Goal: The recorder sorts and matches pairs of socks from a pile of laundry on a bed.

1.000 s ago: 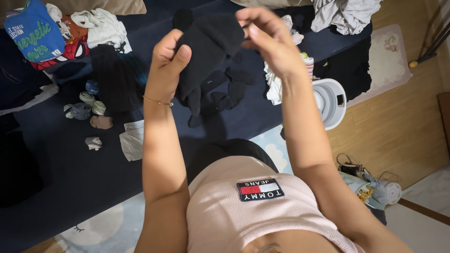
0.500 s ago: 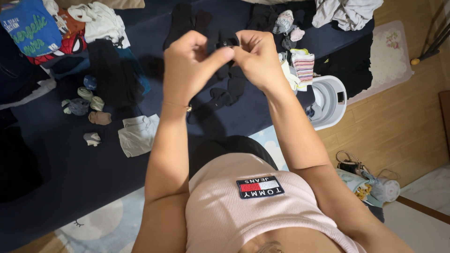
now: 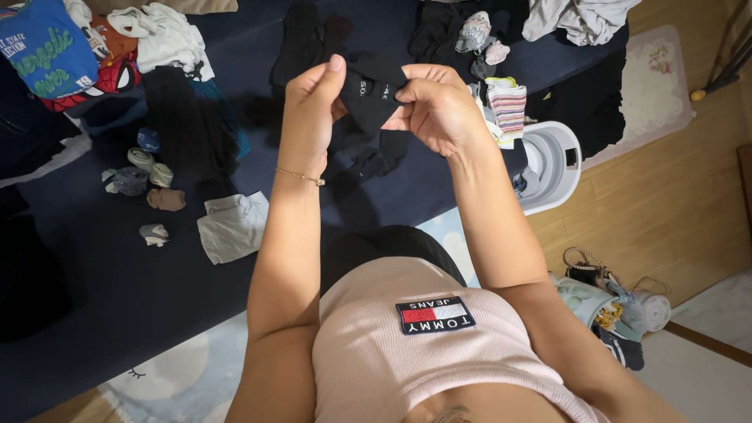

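Both hands raised over the near part of the dark blue bed cover (image 3: 117, 298). Left hand (image 3: 312, 113) and right hand (image 3: 439, 106) each pinch a black sock (image 3: 372, 94) between thumb and fingers, sock held in air between them. Below it, loose black socks (image 3: 376, 160) on the cover. Left part: folded white cloth (image 3: 231, 227), rolled sock balls (image 3: 145, 172). White round basket (image 3: 552, 164) at the right edge. Far-left corner: blue printed shirt (image 3: 43, 47).
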